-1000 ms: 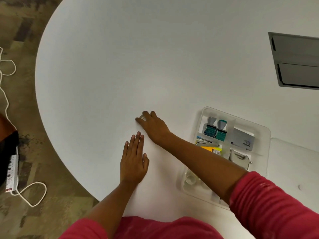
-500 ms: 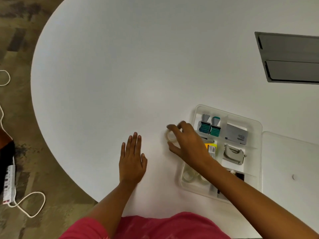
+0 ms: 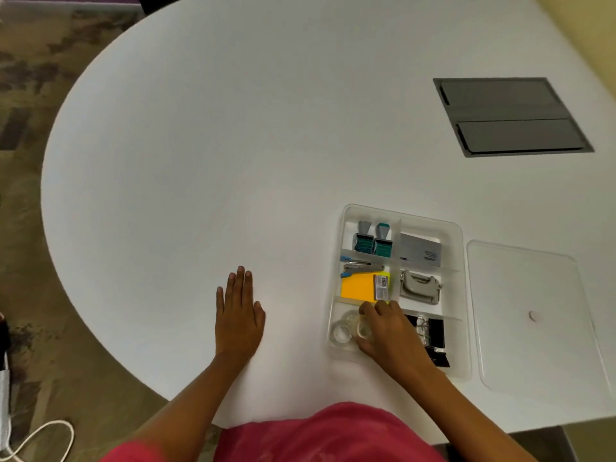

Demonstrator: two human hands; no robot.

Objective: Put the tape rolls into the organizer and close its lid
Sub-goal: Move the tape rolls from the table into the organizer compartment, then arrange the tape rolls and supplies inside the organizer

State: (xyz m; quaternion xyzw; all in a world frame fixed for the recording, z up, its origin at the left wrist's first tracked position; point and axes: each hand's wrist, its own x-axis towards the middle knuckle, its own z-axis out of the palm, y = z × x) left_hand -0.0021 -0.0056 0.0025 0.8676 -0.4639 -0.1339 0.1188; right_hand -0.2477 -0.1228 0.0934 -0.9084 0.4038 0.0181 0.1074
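A clear plastic organizer (image 3: pixel 461 295) lies on the white table, lid off. Its near-left compartment holds clear tape rolls: one (image 3: pixel 340 333) lies flat, another (image 3: pixel 350 316) sits behind it. My right hand (image 3: pixel 388 331) reaches into that compartment, fingers closed around a third clear tape roll (image 3: pixel 364 330) that rests low among the others. My left hand (image 3: pixel 237 315) lies flat and open on the table, left of the organizer. The clear lid (image 3: pixel 533 315) lies flat on the table just right of the organizer.
Other compartments hold two date stamps (image 3: pixel 371 238), a grey card box (image 3: pixel 420 250), a stapler with orange sticky notes (image 3: pixel 360 285), a hole punch (image 3: pixel 419 286) and black binder clips (image 3: pixel 433 335). A grey cable hatch (image 3: pixel 510 116) is set into the table at far right.
My right hand picked a tape roll off the table, carried it right and lowered it into the organizer's near-left compartment. My left hand stayed flat on the table.
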